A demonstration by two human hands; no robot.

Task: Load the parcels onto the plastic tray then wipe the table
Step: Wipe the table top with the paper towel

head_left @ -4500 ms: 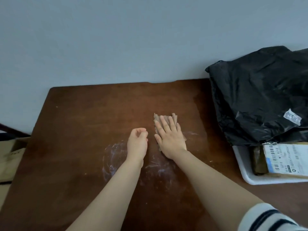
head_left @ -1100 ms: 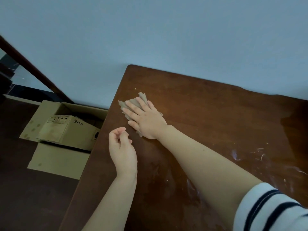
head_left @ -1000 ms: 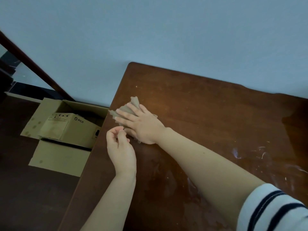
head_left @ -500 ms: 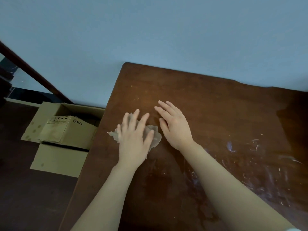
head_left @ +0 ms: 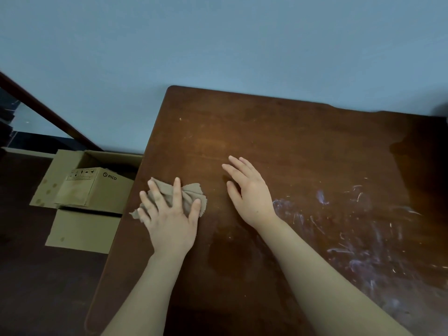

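Note:
A crumpled beige cloth (head_left: 191,194) lies on the dark brown table (head_left: 291,146) close to its left edge. My left hand (head_left: 169,214) presses on the cloth with spread, straight fingers. My right hand (head_left: 249,190) lies flat on the bare wood just to the right of the cloth, fingers straight, holding nothing. White smears (head_left: 358,229) streak the table's right part. The tray and the parcels are out of view, apart from a dark sliver at the right edge.
An open cardboard box (head_left: 72,166) with a smaller "pico" carton (head_left: 97,187) inside stands on the dark floor left of the table. A blue-grey wall (head_left: 242,44) runs along the table's far edge. A dark handrail (head_left: 43,112) slants at far left.
The cloth has passed from my right hand to my left hand. My right hand came off it and now lies flat to its right. The view swung left, away from the tray.

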